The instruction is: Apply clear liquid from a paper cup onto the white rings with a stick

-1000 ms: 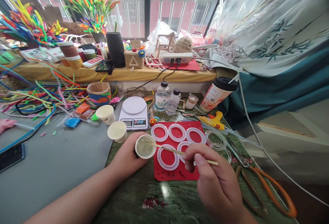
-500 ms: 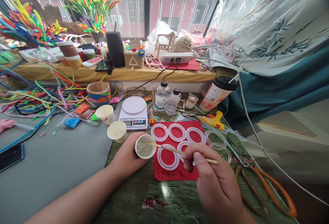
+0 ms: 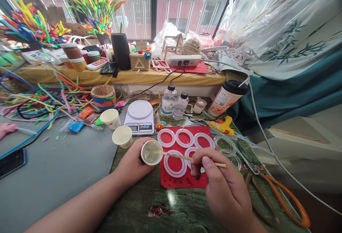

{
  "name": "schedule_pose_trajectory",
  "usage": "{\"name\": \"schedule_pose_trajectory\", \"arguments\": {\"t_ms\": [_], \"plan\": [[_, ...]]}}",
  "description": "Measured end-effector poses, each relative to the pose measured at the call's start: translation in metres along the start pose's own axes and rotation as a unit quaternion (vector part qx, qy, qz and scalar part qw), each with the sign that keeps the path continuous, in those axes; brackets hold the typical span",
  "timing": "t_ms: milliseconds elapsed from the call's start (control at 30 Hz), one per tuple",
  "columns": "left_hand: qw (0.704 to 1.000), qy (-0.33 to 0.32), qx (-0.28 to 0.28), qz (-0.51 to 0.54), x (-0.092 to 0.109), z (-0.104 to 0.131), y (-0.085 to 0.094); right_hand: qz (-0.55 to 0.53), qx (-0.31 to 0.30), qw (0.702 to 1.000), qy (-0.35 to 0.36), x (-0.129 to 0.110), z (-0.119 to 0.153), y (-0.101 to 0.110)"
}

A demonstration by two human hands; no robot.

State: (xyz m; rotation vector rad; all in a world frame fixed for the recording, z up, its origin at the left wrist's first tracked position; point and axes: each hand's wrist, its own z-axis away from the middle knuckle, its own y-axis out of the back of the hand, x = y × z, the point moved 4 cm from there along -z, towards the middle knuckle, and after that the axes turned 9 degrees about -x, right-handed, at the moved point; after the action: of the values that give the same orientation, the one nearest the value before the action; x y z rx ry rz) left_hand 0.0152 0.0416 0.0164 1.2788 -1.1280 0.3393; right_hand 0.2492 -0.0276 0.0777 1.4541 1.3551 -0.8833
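A paper cup (image 3: pixel 151 161) with cloudy, clear liquid in it is wrapped by my left hand (image 3: pixel 135 158) and tilted toward me. My right hand (image 3: pixel 221 179) pinches a thin wooden stick (image 3: pixel 177 156), whose far end dips into that liquid. Under the stick lies a red sheet (image 3: pixel 184 182) bearing several white ring molds (image 3: pixel 175 171); my right fingers hide part of one. Two more paper cups (image 3: pixel 122 136) stand just beyond my left hand, beside a white kitchen scale (image 3: pixel 139 113).
Behind the molds stand two clear bottles (image 3: pixel 168 105) and a lidded drink cup (image 3: pixel 224 97). To the right are a yellow glue gun (image 3: pixel 223 125), clear rings (image 3: pixel 226 145) and orange-handled scissors (image 3: pixel 288 197). Pipe cleaners (image 3: pixel 40 101) clutter the left; a phone (image 3: pixel 13 162) lies at the edge.
The stick's dipped end has shifted slightly inside the cup. Both hands keep nearly the same place and hold.
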Motion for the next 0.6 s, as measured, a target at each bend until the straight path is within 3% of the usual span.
{"name": "schedule_pose_trajectory", "arguments": {"t_ms": [600], "plan": [[1.0, -0.001, -0.005, 0.006, -0.0008, 0.0013, -0.001, 0.007, -0.001, 1.0, 0.0, 0.0, 0.0004, 0.0003]]}}
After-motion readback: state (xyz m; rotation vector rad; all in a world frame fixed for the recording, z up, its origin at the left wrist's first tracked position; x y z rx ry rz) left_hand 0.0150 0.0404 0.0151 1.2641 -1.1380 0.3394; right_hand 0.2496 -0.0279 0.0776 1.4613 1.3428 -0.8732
